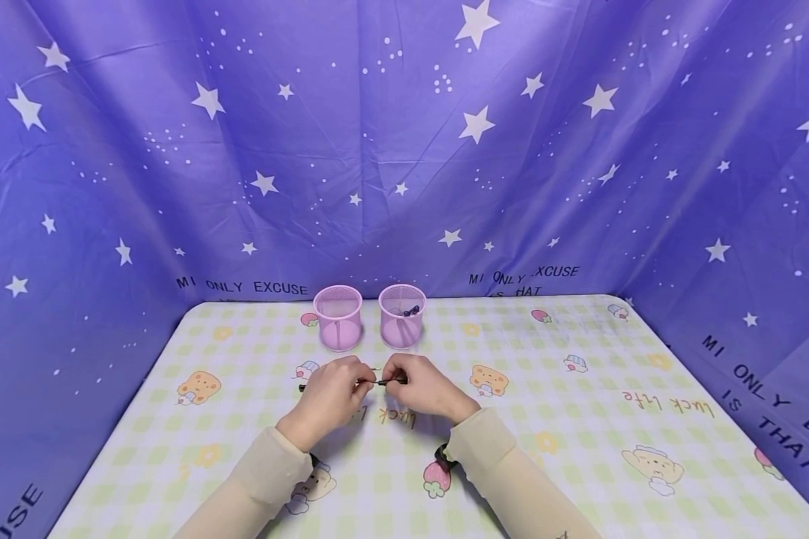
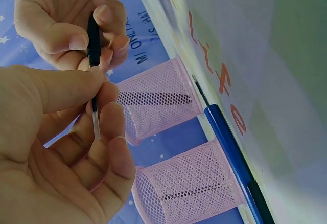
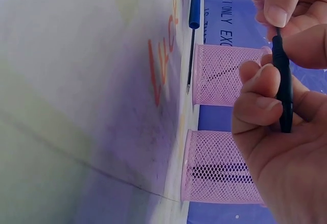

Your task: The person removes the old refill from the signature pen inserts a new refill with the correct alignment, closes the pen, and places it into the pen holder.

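Note:
My left hand [image 1: 333, 393] and right hand [image 1: 426, 385] meet close over the table, in front of two pink mesh cups. The left thumb and forefinger pinch a thin ink refill [image 2: 96, 119], dark with a clear tail end. Curled right fingers hold a black pen grip section [image 3: 282, 83], which lines up with the refill; where they join is hidden by the left fingertips. Behind the hands, a blue pen barrel [image 2: 225, 134] lies on the table, its far end dark. A thin refill with a metal tip [image 3: 189, 83] sticks out of that barrel.
The left mesh cup [image 1: 339, 335] and right mesh cup [image 1: 402, 335] stand side by side near the back edge. Small dark parts [image 1: 411, 311] show inside the right one. A checked cloth [image 1: 580, 419] covers the table; a purple star-printed curtain [image 1: 404, 150] surrounds it.

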A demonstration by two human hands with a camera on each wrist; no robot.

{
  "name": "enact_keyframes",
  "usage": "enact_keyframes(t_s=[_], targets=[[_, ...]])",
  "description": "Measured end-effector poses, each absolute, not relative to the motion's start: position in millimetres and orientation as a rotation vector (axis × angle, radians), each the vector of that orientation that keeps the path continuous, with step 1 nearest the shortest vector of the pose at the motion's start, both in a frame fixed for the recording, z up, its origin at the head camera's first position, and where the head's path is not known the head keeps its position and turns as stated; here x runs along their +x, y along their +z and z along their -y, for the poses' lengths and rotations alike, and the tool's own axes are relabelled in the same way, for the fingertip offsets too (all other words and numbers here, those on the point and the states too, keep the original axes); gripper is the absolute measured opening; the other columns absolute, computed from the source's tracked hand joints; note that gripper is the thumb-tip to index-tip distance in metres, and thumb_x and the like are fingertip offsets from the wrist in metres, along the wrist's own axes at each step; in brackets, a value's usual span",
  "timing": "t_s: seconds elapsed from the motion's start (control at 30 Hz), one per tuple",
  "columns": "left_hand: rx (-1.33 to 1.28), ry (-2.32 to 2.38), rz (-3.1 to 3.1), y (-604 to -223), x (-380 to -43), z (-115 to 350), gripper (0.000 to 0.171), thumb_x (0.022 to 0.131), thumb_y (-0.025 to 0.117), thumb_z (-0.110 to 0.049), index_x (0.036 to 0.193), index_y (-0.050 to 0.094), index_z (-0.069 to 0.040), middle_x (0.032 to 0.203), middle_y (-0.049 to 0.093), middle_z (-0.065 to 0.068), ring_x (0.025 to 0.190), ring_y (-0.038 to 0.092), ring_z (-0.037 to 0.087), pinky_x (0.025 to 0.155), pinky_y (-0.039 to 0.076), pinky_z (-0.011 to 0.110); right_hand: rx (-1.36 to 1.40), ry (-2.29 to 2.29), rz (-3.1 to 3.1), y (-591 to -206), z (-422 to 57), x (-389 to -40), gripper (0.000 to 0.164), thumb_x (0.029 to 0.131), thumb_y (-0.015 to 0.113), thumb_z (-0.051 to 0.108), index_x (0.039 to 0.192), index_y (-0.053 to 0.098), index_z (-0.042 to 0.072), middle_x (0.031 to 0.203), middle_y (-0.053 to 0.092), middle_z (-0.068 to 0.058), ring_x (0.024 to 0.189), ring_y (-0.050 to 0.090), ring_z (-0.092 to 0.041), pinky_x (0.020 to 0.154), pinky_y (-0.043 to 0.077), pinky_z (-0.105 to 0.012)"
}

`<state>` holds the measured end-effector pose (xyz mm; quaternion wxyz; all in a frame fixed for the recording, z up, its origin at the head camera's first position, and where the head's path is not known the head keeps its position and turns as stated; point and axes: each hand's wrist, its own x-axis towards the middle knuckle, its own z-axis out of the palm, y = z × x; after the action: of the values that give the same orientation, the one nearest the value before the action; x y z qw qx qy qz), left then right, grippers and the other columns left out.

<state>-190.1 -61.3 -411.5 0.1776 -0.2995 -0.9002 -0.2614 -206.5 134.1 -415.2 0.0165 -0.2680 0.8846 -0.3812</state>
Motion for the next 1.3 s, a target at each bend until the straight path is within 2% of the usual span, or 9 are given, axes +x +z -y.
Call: enact_keyframes(t_s=[0.17,0.5,1.0,1.3], targets=[[-0.846,-0.741,2.550,-411.8,-190.1,61.8,0.014,0.076,0.072,-0.003,0.080,0.074,-0.017,0.074,0.060,-0.011,0.069,0.060,0.009,0.064,0.050,0.030,-0.896,-1.178,-2.769,-418.2,-134.7,-208.0,0.007,0.081,0.057,0.008,0.084,0.061,0.012,0.074,0.056,0.008,0.064,0.050,-0.004,0.059,0.045,-0.022],[-0.838,-0.726,2.535,-411.5,-190.8,62.8,0.013,0.077,0.073,-0.003,0.080,0.074,-0.015,0.072,0.059,-0.010,0.066,0.059,0.009,0.062,0.050,0.030,-0.907,-1.150,-2.761,-414.7,-135.3,-208.0,0.010,0.089,0.062,0.007,0.094,0.068,0.013,0.086,0.064,0.004,0.079,0.057,-0.007,0.075,0.049,-0.026],[-0.834,-0.688,2.533,-410.3,-191.3,63.6,0.013,0.076,0.073,-0.002,0.079,0.073,-0.015,0.072,0.059,-0.010,0.066,0.059,0.009,0.062,0.049,0.031,-0.916,-1.025,-2.814,-411.4,-136.1,-207.9,0.009,0.088,0.064,0.005,0.093,0.069,0.010,0.083,0.062,0.005,0.074,0.055,-0.007,0.070,0.048,-0.025],[-0.832,-0.690,2.529,-410.1,-190.5,63.4,0.014,0.076,0.073,-0.001,0.078,0.073,-0.015,0.070,0.057,-0.010,0.064,0.057,0.009,0.060,0.048,0.030,-0.936,-0.985,-2.856,-413.2,-137.3,-207.8,0.009,0.087,0.066,0.008,0.092,0.071,0.014,0.082,0.060,0.009,0.072,0.054,-0.006,0.067,0.047,-0.023]])
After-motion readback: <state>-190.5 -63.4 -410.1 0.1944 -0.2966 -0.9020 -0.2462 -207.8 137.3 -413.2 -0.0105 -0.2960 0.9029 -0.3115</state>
